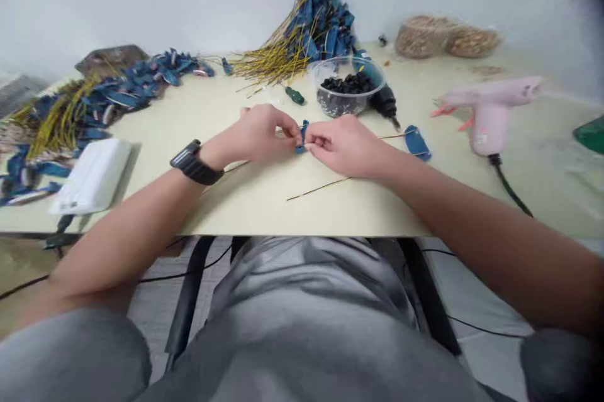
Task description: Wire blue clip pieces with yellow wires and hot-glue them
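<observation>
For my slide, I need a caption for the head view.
Left hand and right hand meet at a small blue piece over a pale table.

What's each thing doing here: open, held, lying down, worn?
Left hand: pinched at a small blue piece
Right hand: pinched at the same piece
Black wristband: worn on left wrist
Clear round plastic tub: open-topped, holding small black pieces
Pale pink glue gun: lying down, black cord attached
White rectangular box: lying flat
Rounded blue strip: lying unheld

smooth, matt worktop (pixel 340 216); tub (pixel 325 102) of clear, glossy plastic; glue gun (pixel 493 106) and white box (pixel 94 175) in smooth plastic; shirt (pixel 306 333) of matt, creased cloth; bags (pixel 422 36) of clear plastic
</observation>
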Demonstrator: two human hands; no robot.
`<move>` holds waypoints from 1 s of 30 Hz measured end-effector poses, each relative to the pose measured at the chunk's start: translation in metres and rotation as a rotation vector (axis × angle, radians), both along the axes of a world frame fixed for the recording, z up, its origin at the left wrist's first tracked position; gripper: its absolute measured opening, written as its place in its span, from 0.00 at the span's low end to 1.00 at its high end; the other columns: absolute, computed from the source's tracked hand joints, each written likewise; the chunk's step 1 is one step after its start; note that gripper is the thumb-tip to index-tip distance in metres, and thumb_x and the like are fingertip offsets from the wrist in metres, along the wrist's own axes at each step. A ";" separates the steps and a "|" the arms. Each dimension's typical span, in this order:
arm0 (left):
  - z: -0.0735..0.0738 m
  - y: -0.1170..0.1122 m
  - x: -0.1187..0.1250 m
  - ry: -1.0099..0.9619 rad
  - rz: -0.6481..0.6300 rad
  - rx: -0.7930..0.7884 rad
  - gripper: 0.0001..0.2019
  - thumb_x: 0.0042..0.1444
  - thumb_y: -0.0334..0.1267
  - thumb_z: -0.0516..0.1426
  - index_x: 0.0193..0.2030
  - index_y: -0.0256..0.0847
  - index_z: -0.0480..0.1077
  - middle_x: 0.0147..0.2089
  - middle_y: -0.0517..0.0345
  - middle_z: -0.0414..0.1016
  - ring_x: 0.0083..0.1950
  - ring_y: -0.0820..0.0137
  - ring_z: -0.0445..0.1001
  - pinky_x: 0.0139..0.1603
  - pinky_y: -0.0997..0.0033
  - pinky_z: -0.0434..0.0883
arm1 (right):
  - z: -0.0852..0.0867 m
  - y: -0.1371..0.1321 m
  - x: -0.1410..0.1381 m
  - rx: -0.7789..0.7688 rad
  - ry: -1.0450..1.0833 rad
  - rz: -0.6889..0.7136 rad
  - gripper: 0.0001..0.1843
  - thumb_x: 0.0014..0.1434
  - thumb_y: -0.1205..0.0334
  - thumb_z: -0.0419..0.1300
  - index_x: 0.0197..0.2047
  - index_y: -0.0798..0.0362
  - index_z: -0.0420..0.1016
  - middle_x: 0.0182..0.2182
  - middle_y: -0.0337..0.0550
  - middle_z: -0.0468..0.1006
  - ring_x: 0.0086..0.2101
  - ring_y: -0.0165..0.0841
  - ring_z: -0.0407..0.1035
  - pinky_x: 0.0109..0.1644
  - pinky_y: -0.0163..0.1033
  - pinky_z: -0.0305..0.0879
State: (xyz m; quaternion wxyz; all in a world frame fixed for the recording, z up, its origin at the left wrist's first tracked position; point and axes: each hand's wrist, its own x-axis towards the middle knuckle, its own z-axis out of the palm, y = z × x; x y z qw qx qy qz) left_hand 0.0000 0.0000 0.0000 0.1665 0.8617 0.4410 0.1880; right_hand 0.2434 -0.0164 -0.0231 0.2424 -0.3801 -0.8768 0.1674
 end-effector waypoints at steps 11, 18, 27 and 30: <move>-0.007 0.011 0.000 0.000 -0.014 -0.005 0.07 0.62 0.41 0.68 0.41 0.46 0.90 0.51 0.52 0.88 0.56 0.55 0.82 0.69 0.51 0.72 | 0.003 -0.001 -0.004 -0.095 0.023 -0.090 0.08 0.65 0.71 0.64 0.35 0.52 0.81 0.26 0.35 0.74 0.30 0.32 0.65 0.43 0.43 0.57; 0.002 0.018 -0.001 0.040 -0.090 -0.101 0.09 0.60 0.42 0.66 0.40 0.44 0.90 0.45 0.54 0.86 0.50 0.59 0.82 0.61 0.59 0.76 | 0.002 0.002 -0.004 -0.140 0.058 -0.085 0.06 0.64 0.70 0.64 0.35 0.52 0.81 0.27 0.35 0.74 0.32 0.32 0.65 0.43 0.44 0.57; -0.001 0.022 -0.003 0.037 -0.091 -0.096 0.09 0.57 0.43 0.66 0.39 0.45 0.89 0.41 0.57 0.86 0.48 0.59 0.83 0.53 0.61 0.76 | 0.004 0.002 -0.005 -0.189 0.081 -0.096 0.06 0.62 0.70 0.64 0.34 0.52 0.81 0.26 0.34 0.73 0.31 0.32 0.64 0.42 0.43 0.57; -0.001 0.020 -0.002 0.031 -0.076 -0.057 0.11 0.59 0.44 0.66 0.41 0.44 0.90 0.46 0.54 0.89 0.50 0.60 0.84 0.57 0.60 0.76 | 0.005 0.002 -0.006 -0.204 0.073 -0.107 0.05 0.62 0.69 0.65 0.35 0.53 0.82 0.26 0.34 0.73 0.31 0.32 0.64 0.41 0.43 0.56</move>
